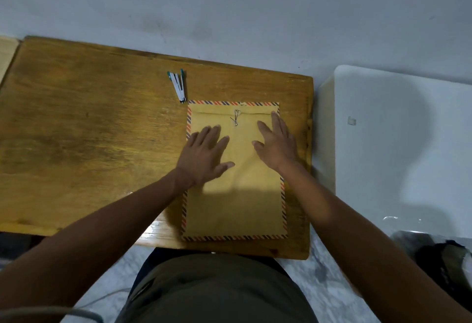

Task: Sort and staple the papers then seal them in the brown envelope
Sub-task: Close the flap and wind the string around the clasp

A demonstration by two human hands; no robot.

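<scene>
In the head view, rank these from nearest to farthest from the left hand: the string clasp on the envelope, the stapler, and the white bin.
From the left hand:
1. String clasp, just ahead, on the envelope flap.
2. Stapler, farther back on the table.
3. White bin, off to the right, beyond the table.

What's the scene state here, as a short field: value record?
surface: wooden table
envelope: brown envelope with striped border, lying flat near the table's front right, flap end away from the person
closure: string clasp on the flap, flap down
left hand: left hand flat on the envelope's left part, fingers straight
right hand: right hand over the envelope's right part, fingers spread, holds nothing
stapler: stapler on the table beyond the envelope's far left corner, untouched
papers: none visible
</scene>
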